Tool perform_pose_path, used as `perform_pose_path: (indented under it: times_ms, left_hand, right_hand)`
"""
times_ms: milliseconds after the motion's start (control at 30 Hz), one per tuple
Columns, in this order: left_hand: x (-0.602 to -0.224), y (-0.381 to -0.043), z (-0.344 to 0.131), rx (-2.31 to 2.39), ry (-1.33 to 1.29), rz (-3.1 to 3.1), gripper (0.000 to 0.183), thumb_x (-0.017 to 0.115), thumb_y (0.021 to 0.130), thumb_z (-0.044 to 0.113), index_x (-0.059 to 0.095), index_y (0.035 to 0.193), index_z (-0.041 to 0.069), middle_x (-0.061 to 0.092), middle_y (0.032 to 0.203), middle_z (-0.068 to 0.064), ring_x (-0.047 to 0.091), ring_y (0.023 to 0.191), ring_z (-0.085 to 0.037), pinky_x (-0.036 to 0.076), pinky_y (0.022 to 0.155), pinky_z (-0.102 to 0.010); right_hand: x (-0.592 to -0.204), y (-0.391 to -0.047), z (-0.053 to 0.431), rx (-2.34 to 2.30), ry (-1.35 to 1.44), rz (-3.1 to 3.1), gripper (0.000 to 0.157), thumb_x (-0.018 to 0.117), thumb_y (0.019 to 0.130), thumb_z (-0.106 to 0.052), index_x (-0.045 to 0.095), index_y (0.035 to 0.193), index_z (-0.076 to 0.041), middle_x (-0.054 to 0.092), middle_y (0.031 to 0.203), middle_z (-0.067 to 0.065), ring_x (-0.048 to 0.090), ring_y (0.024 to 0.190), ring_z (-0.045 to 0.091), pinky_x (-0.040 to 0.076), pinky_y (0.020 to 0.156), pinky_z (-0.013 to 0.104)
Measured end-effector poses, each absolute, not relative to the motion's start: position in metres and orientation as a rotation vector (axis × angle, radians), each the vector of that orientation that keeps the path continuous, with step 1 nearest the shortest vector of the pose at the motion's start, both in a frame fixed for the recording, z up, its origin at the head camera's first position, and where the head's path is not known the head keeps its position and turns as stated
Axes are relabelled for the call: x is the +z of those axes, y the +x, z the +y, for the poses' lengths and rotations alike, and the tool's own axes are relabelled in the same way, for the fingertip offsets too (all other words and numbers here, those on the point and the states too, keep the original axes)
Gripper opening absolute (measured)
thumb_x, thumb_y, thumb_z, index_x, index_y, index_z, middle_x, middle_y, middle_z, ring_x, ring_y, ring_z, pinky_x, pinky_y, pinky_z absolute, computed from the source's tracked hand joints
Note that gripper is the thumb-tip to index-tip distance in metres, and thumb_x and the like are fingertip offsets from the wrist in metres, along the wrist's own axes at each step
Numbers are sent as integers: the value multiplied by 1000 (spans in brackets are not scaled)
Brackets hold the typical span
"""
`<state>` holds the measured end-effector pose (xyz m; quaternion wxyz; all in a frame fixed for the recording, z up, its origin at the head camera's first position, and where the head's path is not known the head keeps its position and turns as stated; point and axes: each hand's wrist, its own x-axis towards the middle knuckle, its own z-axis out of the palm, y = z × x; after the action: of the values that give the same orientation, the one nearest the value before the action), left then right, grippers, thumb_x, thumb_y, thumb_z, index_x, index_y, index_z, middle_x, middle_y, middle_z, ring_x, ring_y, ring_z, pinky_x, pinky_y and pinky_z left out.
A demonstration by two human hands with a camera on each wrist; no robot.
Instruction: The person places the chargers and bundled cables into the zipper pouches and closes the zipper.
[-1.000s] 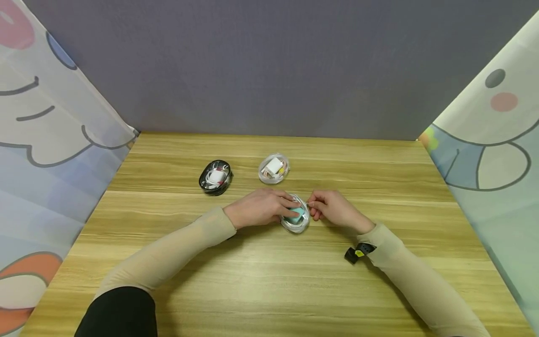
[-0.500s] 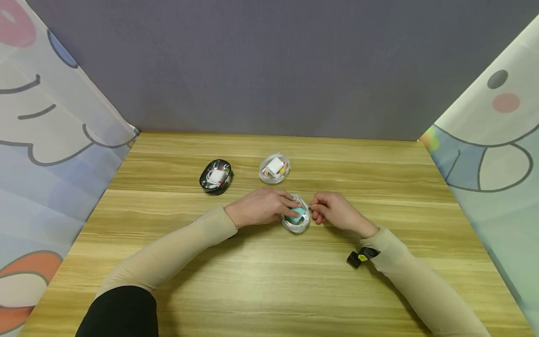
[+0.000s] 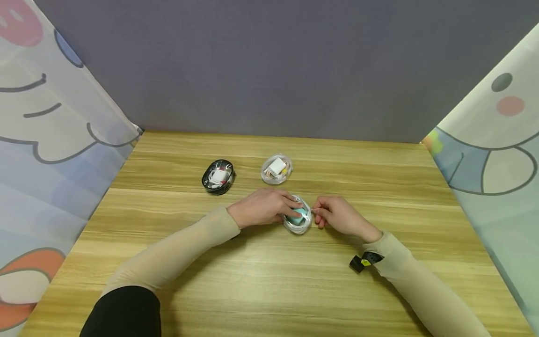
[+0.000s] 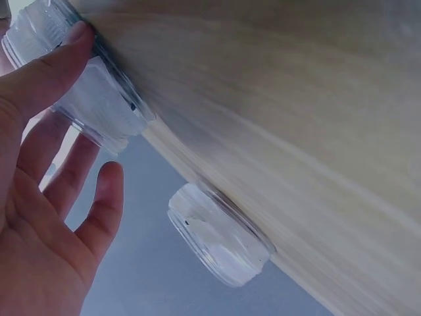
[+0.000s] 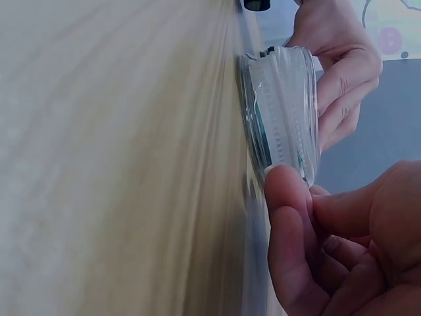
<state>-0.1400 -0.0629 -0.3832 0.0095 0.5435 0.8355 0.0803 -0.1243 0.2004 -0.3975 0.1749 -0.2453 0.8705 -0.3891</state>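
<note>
A clear oval zip pouch (image 3: 296,228) with a teal charger (image 3: 297,218) and white cable inside lies near the middle of the wooden table. My left hand (image 3: 263,207) grips it from the left, fingers over the top; in the left wrist view the thumb is on one face and fingers on the other. At the pouch's right edge, my right hand (image 3: 338,215) pinches the end of the zipper between thumb and index finger. The right wrist view shows the white zipper (image 5: 284,105) running along the pouch's side, with its near end hidden by the fingertips.
Behind the left hand stands a black-rimmed clear pouch (image 3: 218,189) with a white charger and cable. Another clear pouch (image 3: 276,169) with a white charger lies farther back. A grey panel (image 3: 278,70) rises at the table's rear, with cartoon-printed cloths at both sides.
My right hand has slid slightly toward me along the pouch's right edge, still pinching. The left hand keeps its grip, and the other pouches stay put while the view shifts a little.
</note>
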Motion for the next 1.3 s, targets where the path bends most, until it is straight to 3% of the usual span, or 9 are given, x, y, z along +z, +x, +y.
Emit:
perform_pose_path:
  times_ms: [967, 1300]
  left_hand:
    - [-382, -140, -57, 259, 1642, 2636, 42, 81, 83, 13, 73, 121, 30, 61, 135, 10, 56, 124, -15, 52, 92, -34]
    - [-382, -141, -56, 134, 1782, 2625, 37, 77, 87, 12, 74, 121, 26, 61, 136, 7, 54, 126, -16, 47, 99, -32]
  right_hand:
    - [-397, -124, 213, -1179, -773, 2227, 15, 50, 101, 3, 63, 93, 2, 68, 77, 6, 67, 66, 19, 57, 59, 32]
    - [-403, -127, 209, -1187, -676, 2353, 15, 52, 102, -1, 64, 93, -2, 66, 78, 5, 66, 67, 18, 55, 58, 28]
